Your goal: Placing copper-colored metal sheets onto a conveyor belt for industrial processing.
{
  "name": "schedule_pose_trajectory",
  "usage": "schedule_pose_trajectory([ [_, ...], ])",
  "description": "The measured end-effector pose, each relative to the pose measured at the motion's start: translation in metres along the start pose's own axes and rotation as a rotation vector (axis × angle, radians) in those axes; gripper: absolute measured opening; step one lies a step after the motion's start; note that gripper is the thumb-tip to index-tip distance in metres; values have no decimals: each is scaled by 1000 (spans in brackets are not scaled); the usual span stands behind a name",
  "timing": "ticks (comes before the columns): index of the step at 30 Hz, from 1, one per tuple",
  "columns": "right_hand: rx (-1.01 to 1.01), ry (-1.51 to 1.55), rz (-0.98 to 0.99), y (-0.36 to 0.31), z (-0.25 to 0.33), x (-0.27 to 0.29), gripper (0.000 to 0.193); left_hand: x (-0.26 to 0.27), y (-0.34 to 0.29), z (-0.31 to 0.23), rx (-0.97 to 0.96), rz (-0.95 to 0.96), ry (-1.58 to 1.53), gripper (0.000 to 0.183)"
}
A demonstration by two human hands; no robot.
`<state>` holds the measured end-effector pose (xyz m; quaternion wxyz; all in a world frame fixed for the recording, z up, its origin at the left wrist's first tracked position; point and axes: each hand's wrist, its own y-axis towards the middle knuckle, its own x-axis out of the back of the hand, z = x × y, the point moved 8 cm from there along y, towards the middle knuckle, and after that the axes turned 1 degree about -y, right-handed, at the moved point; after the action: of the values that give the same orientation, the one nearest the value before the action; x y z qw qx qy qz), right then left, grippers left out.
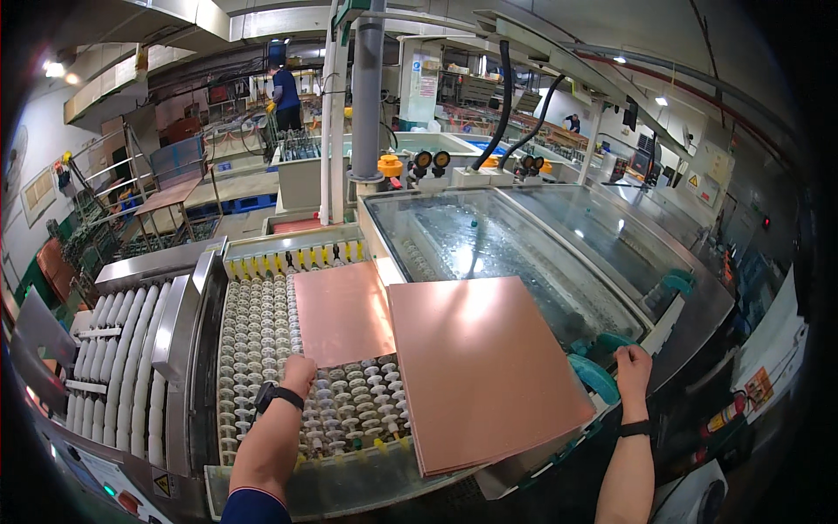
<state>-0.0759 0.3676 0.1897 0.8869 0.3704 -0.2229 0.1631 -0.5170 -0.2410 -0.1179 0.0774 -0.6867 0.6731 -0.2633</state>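
Observation:
A single copper sheet (342, 314) lies on the rows of white roller wheels (253, 349) of a conveyor. My left hand (299, 374) is closed at the near left corner of that sheet, its fingers partly hidden by the back of the hand. To the right, a stack of larger copper sheets (489, 375) rests across the conveyor's side and the glass-topped tank. Beyond the stack's right edge, my right hand (633, 371) is curled closed next to a teal handle (594, 377). What its fingers hold, if anything, is hidden.
On the left stands a metal-framed unit with white rollers (131, 367). Behind the stack is a tank under a clear lid (471, 236), with pressure gauges (432, 162) beyond it. A person in blue (285, 96) stands far back. A fire extinguisher (723, 415) is at right.

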Motion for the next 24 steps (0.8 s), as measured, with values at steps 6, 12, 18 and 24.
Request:
schedule_pose_trajectory([
  [6,-22,-16,-2,-2,0,6,27,2,-37,-39,-495,-214,639,23],
  [12,-33,-31,-29,-4,-3,10,27,-41,-195,-74,-415,257,124,38],
  [18,-9,-46,22,2,-3,-2,31,-66,-369,-79,-437,538,-50,64],
  [24,7,-10,1,1,2,4,30,-93,-408,-81,-448,556,148,75],
])
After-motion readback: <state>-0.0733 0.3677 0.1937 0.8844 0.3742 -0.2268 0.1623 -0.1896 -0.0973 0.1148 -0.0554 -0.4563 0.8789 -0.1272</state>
